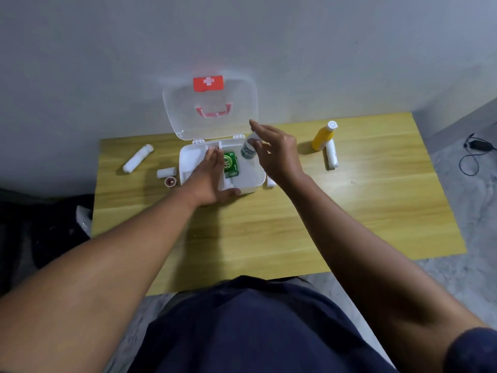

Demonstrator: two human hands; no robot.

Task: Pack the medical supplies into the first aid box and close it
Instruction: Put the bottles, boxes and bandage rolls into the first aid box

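The right hand [274, 152] pinches a small round bottle [248, 148] over the open white plastic box [250, 181]; the left hand [212, 176] lies flat, fingers spread, inside beside a green packet [230, 164].

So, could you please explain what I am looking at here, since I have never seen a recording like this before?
There is no machine here: a person wears one wide-angle camera on the head, so this single picture looks forward and down at their own arms. They stand at a yellow wooden table. On it is a white first aid box with its clear lid standing open. A green packet already lies inside. The left hand rests flat over the box's front half, holding nothing. The right hand holds a small white bottle over the box. Still on the table: a bandage roll, a smaller white roll and a small round red item to the left, and a yellow bottle with a white tube to the right.
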